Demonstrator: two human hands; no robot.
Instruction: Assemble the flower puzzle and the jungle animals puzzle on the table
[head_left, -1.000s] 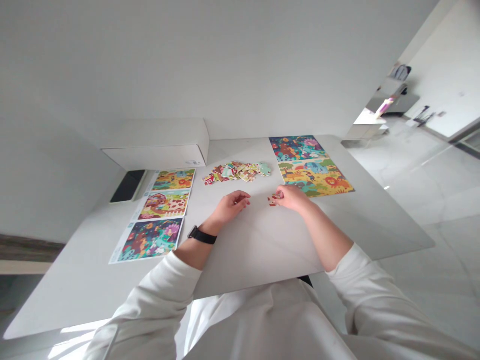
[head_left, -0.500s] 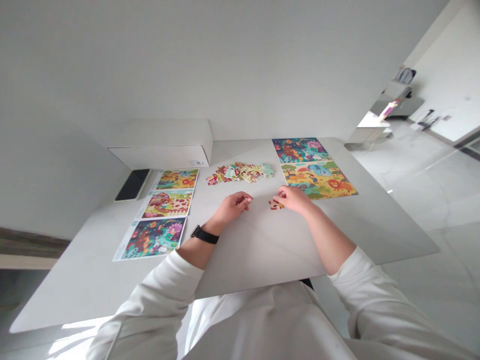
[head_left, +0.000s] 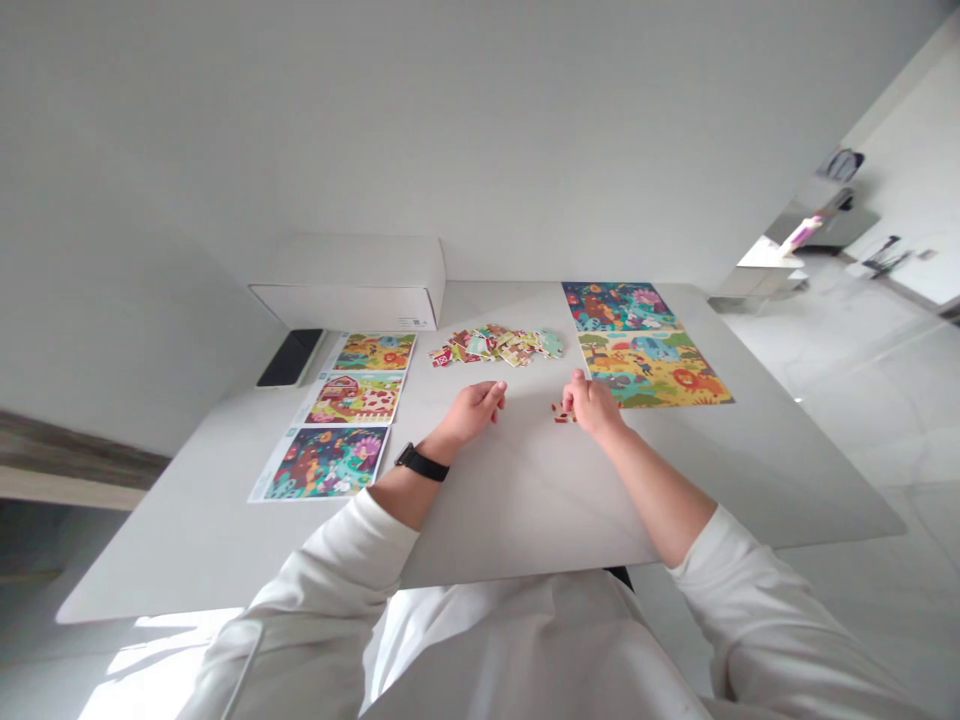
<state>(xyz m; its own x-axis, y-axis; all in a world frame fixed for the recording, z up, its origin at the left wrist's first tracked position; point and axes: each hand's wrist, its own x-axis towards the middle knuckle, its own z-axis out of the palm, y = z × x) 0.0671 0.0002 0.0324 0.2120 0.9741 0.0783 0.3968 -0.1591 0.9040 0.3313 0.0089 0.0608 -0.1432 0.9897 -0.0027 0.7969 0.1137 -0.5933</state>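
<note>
A puzzle piece (head_left: 561, 417), white with red-brown patches and a little orange, lies on the table, partly hidden under my right hand (head_left: 592, 405). That hand is closed with the fingers curled and the thumb raised, its knuckles resting on or just over the piece. My left hand (head_left: 478, 408), with a black watch on the wrist, is closed too, the thumb laid against the curled forefinger, and no object shows in it. Beyond both hands lies a loose heap of puzzle pieces (head_left: 499, 346), red, green, brown and pale mint.
Two assembled puzzles, a dark forest scene (head_left: 619, 305) and a yellow savanna scene (head_left: 652, 368), lie at the right. At the left are a sheet with three printed pictures (head_left: 352, 398), a phone (head_left: 290, 358) and a white box (head_left: 345, 305) by the wall.
My right hand has curled its fingers and lifted its thumb over the puzzle piece, covering more of it. My left hand has stayed closed nearby. The whole view has shifted slightly.
</note>
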